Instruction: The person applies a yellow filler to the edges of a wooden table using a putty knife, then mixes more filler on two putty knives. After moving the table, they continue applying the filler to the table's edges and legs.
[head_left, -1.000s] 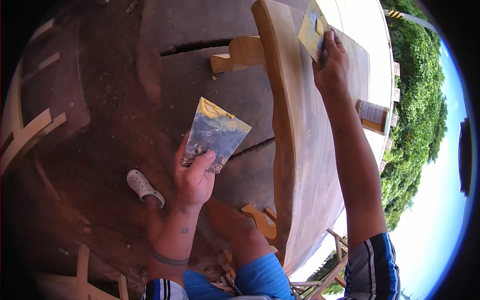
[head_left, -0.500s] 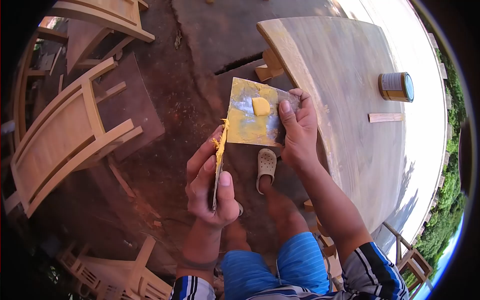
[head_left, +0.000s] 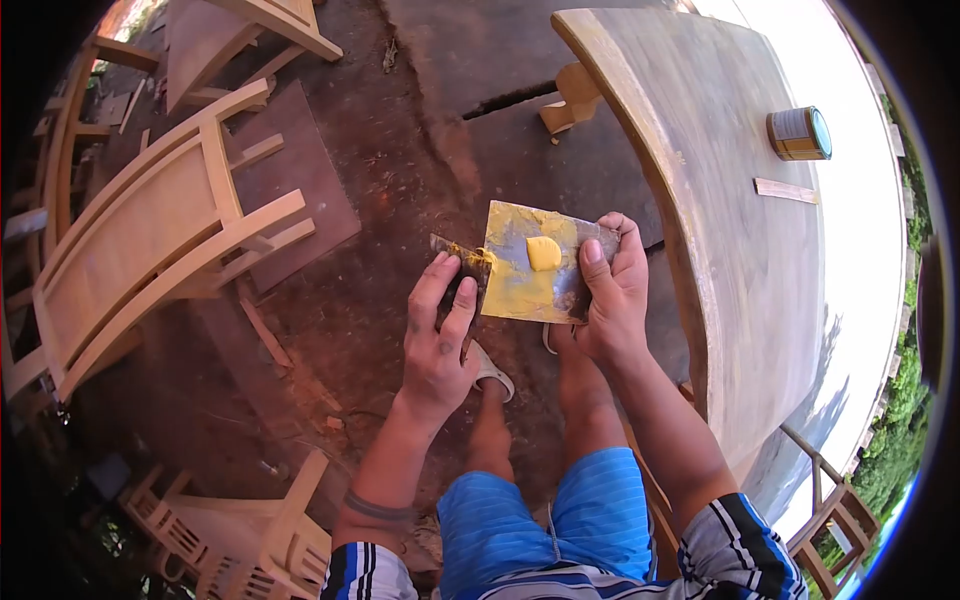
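Observation:
My right hand (head_left: 612,290) grips the right edge of a flat, square metal plate (head_left: 515,285), thumb on top. Yellow paste is smeared over the plate, with a thicker yellow lump (head_left: 543,254) near its middle. A smaller dark scraper (head_left: 462,268) is pinched between the fingers and thumb of my left hand (head_left: 440,330). Bits of yellow paste cling to the scraper's upper edge, which meets or nearly meets the plate's left edge. The underside of the plate and my right fingers behind it are hidden.
A large wooden tabletop (head_left: 720,200) stands at the right, bearing a can (head_left: 797,134) and a thin wood strip (head_left: 786,190). Unpainted wooden chairs lie at the left, one chair (head_left: 150,230) nearest. Another chair (head_left: 245,530) is at the lower left. My feet are on the dark floor (head_left: 340,330).
The scraper has turned from edge-on to showing its dark face, and my left hand now has its back up. The plate has moved lower and slightly right in view. My feet have shifted.

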